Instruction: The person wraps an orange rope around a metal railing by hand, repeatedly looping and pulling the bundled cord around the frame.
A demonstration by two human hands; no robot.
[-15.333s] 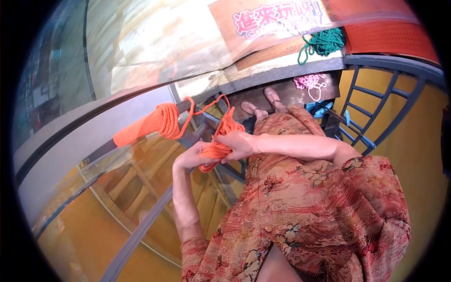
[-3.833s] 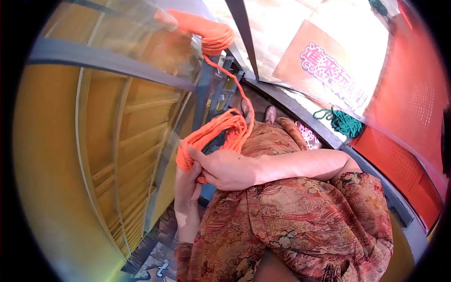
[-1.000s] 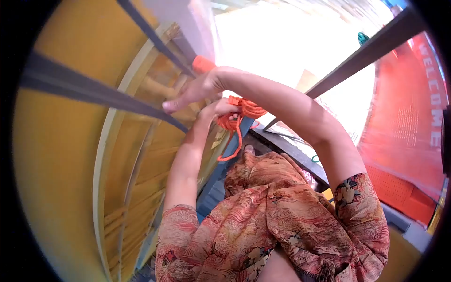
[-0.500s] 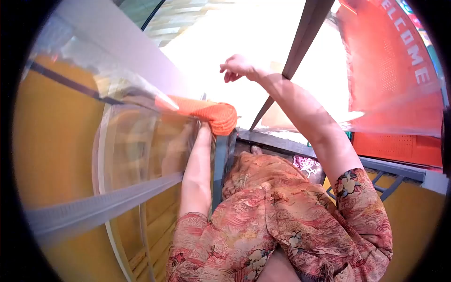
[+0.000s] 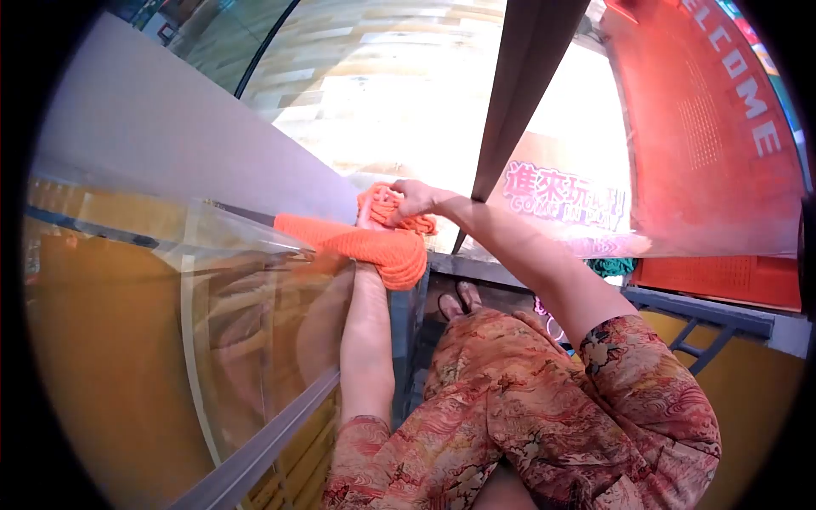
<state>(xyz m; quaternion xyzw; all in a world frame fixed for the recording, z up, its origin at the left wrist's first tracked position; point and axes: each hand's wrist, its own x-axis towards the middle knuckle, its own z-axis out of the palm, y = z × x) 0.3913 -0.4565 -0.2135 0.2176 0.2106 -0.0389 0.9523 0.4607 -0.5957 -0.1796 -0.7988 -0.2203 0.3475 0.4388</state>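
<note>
A thick bundle of ribbed orange cord (image 5: 365, 245) lies across the top end of a clear panel and over my left wrist. Beyond it, a looser bunch of orange cord (image 5: 415, 223) sits between my hands. My left hand (image 5: 371, 218) shows just past the bundle, its fingers closed at the bunch and partly hidden by cord. Reaching in from the right, my right hand (image 5: 415, 202) has its fingers bent down onto the same bunch, touching it beside my left hand.
Clear panels (image 5: 255, 340) stand on the left beside a pale wall (image 5: 195, 144). A dark post (image 5: 518, 93) rises ahead. Red "WELCOME" signage (image 5: 697, 119) and a pink-lettered floor sign (image 5: 565, 195) are on the right. Grey metal bars (image 5: 710, 327) lie low at right.
My right hand has come down and left from the air onto the orange cord. The loose bunch and my left fingers now show beyond the bundle. The view has shifted slightly.
</note>
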